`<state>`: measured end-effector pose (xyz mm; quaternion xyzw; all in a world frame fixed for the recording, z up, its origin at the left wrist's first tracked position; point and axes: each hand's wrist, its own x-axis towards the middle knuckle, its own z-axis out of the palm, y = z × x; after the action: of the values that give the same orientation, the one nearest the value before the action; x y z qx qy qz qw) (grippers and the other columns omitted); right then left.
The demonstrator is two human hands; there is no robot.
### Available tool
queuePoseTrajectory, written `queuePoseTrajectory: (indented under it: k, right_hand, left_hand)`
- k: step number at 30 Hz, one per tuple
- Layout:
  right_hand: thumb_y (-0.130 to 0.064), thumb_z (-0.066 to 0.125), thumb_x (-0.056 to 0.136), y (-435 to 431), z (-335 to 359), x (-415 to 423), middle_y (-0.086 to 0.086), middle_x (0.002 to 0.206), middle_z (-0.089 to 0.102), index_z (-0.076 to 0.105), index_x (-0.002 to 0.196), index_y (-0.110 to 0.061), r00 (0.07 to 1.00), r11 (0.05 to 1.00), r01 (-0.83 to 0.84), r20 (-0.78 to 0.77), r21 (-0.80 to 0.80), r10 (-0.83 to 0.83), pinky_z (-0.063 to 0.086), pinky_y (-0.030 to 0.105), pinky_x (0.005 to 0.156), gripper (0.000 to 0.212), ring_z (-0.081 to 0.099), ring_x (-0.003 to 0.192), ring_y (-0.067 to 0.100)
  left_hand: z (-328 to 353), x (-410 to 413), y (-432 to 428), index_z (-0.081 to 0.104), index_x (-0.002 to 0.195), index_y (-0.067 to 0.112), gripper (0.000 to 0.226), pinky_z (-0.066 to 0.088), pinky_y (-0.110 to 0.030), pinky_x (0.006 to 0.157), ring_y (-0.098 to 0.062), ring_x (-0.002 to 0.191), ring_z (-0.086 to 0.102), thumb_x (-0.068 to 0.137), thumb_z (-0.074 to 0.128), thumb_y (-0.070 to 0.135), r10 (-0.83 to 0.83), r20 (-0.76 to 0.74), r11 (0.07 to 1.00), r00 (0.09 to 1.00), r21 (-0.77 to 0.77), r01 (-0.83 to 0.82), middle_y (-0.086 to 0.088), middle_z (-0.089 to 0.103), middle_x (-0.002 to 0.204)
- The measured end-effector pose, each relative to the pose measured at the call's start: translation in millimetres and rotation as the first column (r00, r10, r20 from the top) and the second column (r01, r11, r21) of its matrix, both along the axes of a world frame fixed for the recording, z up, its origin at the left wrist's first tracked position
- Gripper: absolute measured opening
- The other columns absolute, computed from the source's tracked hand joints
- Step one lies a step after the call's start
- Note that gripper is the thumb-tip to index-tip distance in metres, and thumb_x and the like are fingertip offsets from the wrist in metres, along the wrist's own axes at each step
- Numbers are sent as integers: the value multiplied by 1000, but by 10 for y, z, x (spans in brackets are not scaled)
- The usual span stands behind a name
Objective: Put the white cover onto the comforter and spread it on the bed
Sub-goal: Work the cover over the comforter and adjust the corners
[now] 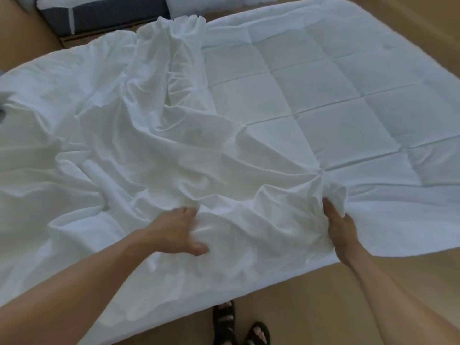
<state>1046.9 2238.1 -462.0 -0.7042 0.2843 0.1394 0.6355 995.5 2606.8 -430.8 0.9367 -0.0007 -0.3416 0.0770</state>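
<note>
A white quilted comforter (336,95) lies spread on the wooden floor, its stitched squares bare on the right half. The thin white cover (112,145) lies wrinkled over the left half and the near edge, bunched in a ridge up the middle. My left hand (179,230) reaches into the folds of the cover near the front edge, fingers hidden in the cloth, thumb out. My right hand (341,227) grips a bunched wad of the cover together with the comforter's near edge.
Light wooden floor (323,307) surrounds the bedding. My feet in black sandals (239,324) stand at the near edge. A bed (104,16) with a dark base and white bedding sits at the top left.
</note>
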Motion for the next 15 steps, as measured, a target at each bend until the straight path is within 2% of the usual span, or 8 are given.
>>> queuePoseTrajectory:
  k: [1,3,6,7,8,10,12,15]
  right_hand:
    - [-48,59,94,13,-3,-9,-3,93,67,67,99,-19,1000,1000,3,2,-8,-3,47,31,65,30,62,84,16]
    - [-52,60,91,39,2,-35,-2,96,68,67,111,-15,1000,1000,8,-5,-7,-8,47,32,67,42,63,87,17]
    - [-78,70,62,33,-58,-114,-3,101,74,68,115,-19,1000,997,15,1,80,-15,51,32,73,80,70,89,18]
    - [-81,70,57,30,-90,-138,-4,105,75,68,118,-20,1000,989,7,13,145,-9,53,33,78,86,72,93,16]
    - [-81,68,62,35,-116,-163,-3,112,74,65,124,-20,1000,976,-13,24,218,8,54,37,86,87,71,101,15]
    - [-82,62,70,48,-183,-223,1,127,69,59,134,-22,999,942,-38,37,333,27,49,45,100,88,65,117,19]
    - [-87,57,66,51,-237,-292,2,128,68,59,133,-25,1000,930,-29,12,365,27,48,48,101,91,64,118,23]
    - [-98,50,55,-65,-252,-272,2,112,72,66,117,-23,998,976,-19,-60,216,33,50,47,98,99,67,106,25]
  left_hand:
    - [-4,48,-187,31,144,29,105,38,-33,105,-19,129,43,60,63,83,-11,85,998,996,-65,17,6,41,143]
    - [-79,112,-562,27,146,26,103,35,-38,108,-23,131,38,65,61,80,-82,154,992,985,-83,96,2,37,143]
    - [-323,155,-987,15,151,15,109,32,-47,108,-29,130,35,71,61,73,-168,168,986,971,48,162,-6,34,142]
    - [-419,154,-1068,10,153,12,112,32,-49,108,-31,130,34,72,61,71,-172,164,982,971,103,156,-9,33,143]
    - [-482,155,-1133,8,153,9,112,32,-50,107,-33,130,36,74,62,67,-166,159,978,973,151,143,-11,33,142]
    - [-531,197,-1207,22,148,7,89,39,-44,101,-32,123,45,82,62,52,-160,196,974,967,188,124,-11,41,137]
    - [-451,311,-1217,46,127,12,44,43,-37,87,-31,111,58,90,56,33,-127,316,989,940,109,97,-8,57,124]
    - [-131,559,-1152,58,94,18,9,40,-34,70,-34,96,64,90,53,23,38,468,998,883,-65,-9,-6,70,99]
